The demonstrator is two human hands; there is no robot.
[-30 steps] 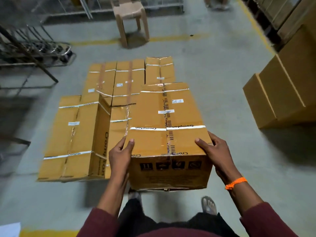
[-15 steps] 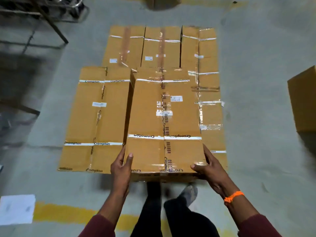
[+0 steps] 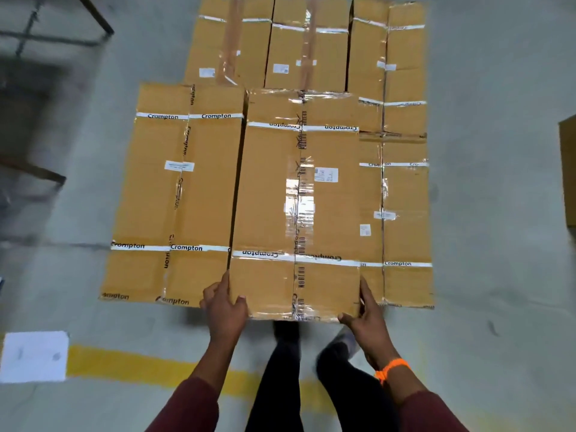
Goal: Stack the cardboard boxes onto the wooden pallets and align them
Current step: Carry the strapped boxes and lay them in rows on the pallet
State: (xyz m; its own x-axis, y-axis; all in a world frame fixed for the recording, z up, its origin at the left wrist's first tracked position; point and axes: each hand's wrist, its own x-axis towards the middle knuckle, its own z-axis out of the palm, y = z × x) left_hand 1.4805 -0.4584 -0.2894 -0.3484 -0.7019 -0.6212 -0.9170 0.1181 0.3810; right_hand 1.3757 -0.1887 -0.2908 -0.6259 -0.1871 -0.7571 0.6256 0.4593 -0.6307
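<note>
Two neighbours, left box point(image 3: 174, 194) and right box point(image 3: 405, 213), beside held box point(image 3: 268, 194).

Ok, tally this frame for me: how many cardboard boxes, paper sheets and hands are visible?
Cardboard boxes: 7 (held box, left box, right box, back-left box, back-middle box, back-right box, edge box at far right)
White paper sheet: 1
Hands: 2 (left hand, right hand, both gripping the held box)
Total: 10

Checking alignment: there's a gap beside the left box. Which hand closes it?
Probably right hand: on the right side of the held box, it can push leftward; left hand blocks the gap.
</note>
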